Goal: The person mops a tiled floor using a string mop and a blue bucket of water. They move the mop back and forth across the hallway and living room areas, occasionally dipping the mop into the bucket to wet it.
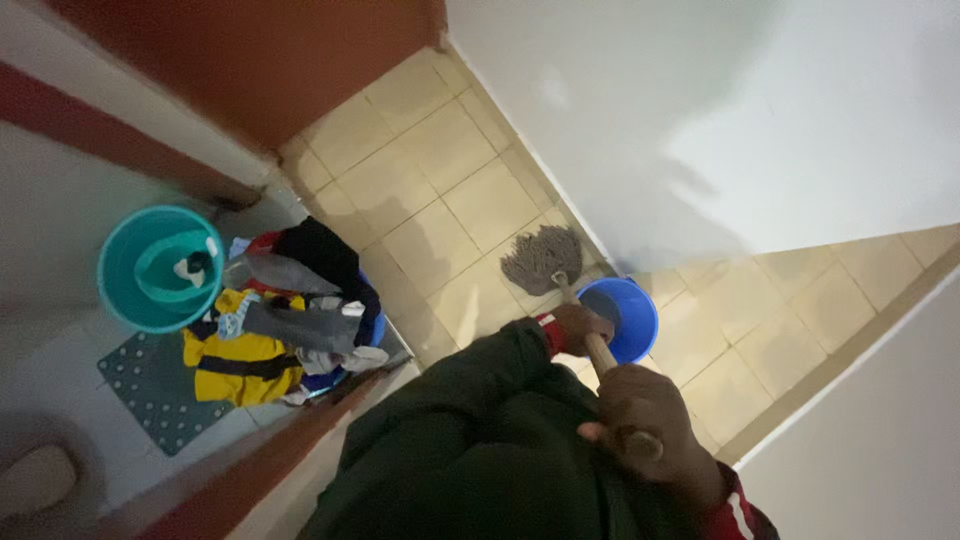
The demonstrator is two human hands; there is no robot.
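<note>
The upper right of the frame is filled by a white wall (760,110), and a strip of beige tiled floor (450,190) is seen running from the upper centre down to the right. At the upper left a red-brown door (240,60) is shown. A heap of clothes (285,320) in a blue basin is set at centre left, with a teal bucket (125,270) just beside it and a dotted mat (150,390) below.

A blue bucket (632,312) is placed at the centre, against the foot of the wall. The mop (545,258) is laid with its grey strings spread on the tiles just beside that bucket. Its wooden handle is gripped by both hands: the left hand (578,325) is closed around it low down, the right hand (650,430) is wrapped around its upper end.

Floor mopping is judged to be the step in hand, with the head down on the tiles. For a further stroke, the head would have to be kept clear of the bucket rim and the wall edge. Open room is offered only along the tile strip toward the upper left.
</note>
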